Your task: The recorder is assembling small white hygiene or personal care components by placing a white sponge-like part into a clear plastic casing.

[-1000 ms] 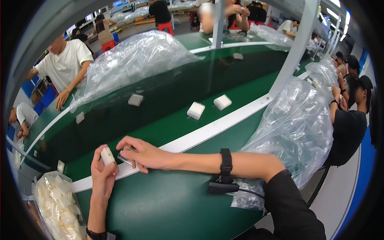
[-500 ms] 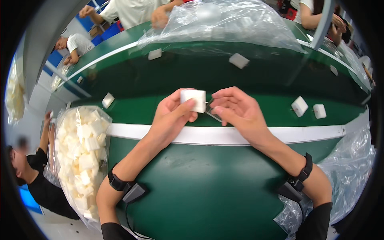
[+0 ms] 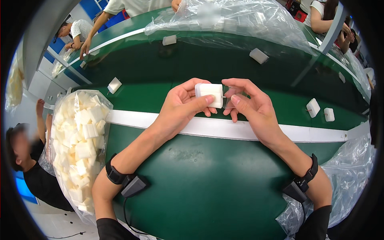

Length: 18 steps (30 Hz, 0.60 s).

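Observation:
Over the near edge of the green belt, my left hand [image 3: 176, 106] pinches a white rectangular block [image 3: 211, 93] between thumb and fingers. A translucent cover wraps the block's left end, and a thin pin sticks out of its right side. Close beside it, my right hand [image 3: 258, 108] holds a clear plastic cover [image 3: 229, 102] between thumb and fingertips. The cover faces the pin side of the block; whether the two touch, I cannot tell.
A clear bag of cream-white blocks [image 3: 82, 148] stands at my left. Similar blocks with pins [image 3: 313, 108] lie on the dark green belt [image 3: 192, 62], behind a white rail [image 3: 224, 130]. Crumpled plastic [image 3: 348, 176] lies at right. Co-workers sit across and to the left.
The clear cover has turned to face the block and come up close to its pin. Blocks on the belt appear farther right. A co-worker's arm now reaches down at the far left.

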Tool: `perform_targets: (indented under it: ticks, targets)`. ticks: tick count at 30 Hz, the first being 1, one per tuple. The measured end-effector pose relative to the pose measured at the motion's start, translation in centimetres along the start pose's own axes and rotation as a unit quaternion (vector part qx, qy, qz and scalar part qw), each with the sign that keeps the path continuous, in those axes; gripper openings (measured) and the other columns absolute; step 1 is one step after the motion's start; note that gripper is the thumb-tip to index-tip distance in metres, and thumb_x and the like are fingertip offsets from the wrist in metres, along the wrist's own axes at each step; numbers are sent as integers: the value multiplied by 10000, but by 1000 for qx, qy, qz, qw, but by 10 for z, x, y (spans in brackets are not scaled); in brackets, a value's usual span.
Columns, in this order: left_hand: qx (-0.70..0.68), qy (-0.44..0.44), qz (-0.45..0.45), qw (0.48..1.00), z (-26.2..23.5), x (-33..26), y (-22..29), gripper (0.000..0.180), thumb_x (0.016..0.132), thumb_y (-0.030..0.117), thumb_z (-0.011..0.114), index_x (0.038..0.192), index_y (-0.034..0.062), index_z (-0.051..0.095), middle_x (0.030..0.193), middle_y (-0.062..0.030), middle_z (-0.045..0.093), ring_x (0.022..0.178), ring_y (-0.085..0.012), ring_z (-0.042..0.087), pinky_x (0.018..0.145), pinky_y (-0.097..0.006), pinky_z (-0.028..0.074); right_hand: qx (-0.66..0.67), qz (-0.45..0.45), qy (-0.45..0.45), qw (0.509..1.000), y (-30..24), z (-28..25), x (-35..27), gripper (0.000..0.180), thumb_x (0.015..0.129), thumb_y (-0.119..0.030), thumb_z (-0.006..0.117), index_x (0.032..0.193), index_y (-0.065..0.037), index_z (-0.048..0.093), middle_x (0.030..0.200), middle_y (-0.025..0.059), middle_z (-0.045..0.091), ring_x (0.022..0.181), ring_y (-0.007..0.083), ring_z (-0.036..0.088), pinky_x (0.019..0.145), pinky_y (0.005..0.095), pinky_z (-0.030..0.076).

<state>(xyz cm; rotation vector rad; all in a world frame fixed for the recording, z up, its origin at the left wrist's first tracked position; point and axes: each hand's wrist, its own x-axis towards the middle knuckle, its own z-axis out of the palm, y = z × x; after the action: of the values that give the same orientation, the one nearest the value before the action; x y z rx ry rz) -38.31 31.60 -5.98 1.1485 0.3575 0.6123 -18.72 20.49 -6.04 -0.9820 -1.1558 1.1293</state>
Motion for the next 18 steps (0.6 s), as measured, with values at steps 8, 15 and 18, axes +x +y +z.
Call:
perform_targets:
  ticks: [8,15,18]
  targets:
    - [24,-11,20,999,-2,-1,-3,322,927,48,699,1209,-19,558,1042,-127,670,855,-172,691,747,-291,567,-7,-8,-24,1000,-1,3,-1,357,1036,-149,535,1376,-41,530,1097,85,568,859,117,597,731,254,479]
    - [63,8,27,998,0,-2,-2,254,923,54,676,1144,19,555,1017,-104,670,842,-161,667,729,-295,535,-25,-37,-34,998,4,4,-1,356,1036,-121,502,1383,-40,512,1127,80,565,925,132,595,758,270,477]
    - [115,34,35,992,3,-4,-2,257,910,44,692,1128,20,558,991,-95,672,812,-148,668,716,-280,542,-30,-44,-38,998,3,7,-2,353,1028,-100,502,1374,-35,522,1135,77,550,933,134,594,769,276,483]
